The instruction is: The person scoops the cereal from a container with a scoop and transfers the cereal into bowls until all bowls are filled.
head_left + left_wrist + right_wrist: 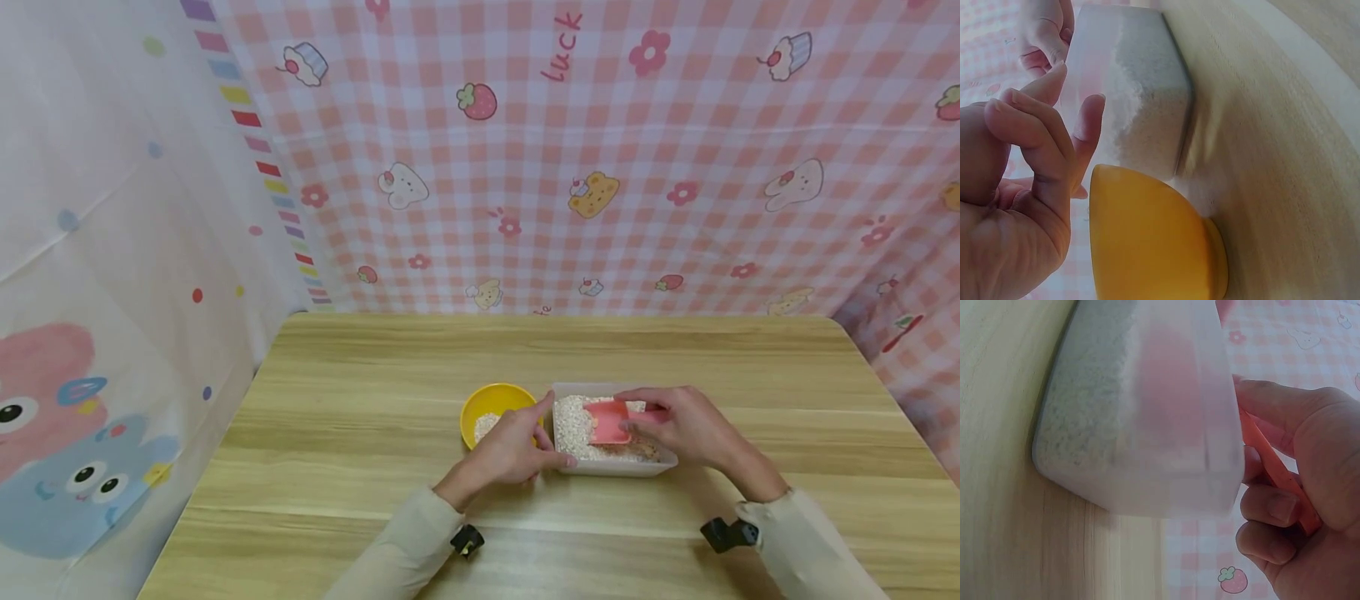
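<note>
My right hand (693,425) grips the handle of a pink scoop (609,422), and the fingers are curled round that handle (1275,465) in the right wrist view. The scoop's pan lies among pale oat-like flakes (573,425) in a translucent rectangular container (617,469). At the container's left end my left hand (506,450) holds it, thumb at the front rim and index finger near the back corner. A yellow bowl (498,390) with some flakes inside sits just left of the container, partly hidden by the left hand.
Everything stands on a wood-grain table (360,392). Behind it hangs a pink checked cloth (525,150), with a white patterned cloth (150,250) on the left. Black wrist cameras sit under both light sleeves (408,537).
</note>
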{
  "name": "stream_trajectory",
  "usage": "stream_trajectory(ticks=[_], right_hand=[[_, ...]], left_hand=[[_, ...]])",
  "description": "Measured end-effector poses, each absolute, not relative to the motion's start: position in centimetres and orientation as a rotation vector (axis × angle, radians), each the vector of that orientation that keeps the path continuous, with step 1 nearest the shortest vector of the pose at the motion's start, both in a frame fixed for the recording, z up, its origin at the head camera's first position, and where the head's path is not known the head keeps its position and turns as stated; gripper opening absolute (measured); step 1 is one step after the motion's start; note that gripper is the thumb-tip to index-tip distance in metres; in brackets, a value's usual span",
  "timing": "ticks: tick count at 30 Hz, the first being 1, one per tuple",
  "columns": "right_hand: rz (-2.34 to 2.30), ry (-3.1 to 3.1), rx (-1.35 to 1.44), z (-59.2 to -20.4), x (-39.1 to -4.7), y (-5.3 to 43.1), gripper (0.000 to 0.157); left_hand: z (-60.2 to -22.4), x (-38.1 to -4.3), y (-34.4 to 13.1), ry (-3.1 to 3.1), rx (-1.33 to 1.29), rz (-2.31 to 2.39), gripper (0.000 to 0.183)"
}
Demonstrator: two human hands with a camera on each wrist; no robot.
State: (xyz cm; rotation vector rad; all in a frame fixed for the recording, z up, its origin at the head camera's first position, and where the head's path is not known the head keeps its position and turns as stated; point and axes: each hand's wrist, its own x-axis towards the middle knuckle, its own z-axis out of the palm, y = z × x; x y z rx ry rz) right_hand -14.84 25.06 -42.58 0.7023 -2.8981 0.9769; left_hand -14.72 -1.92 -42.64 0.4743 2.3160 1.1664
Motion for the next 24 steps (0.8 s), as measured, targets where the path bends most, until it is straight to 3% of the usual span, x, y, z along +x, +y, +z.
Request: stream_trajectory(ticks=[24], right_hand=[[0.957, -2.916, 0.714, -42.8, -15.2, 23.7, 0.030]], left_hand=[[-42.9, -14.8, -1.9, 2.311, 0.476, 1.164, 0.099]])
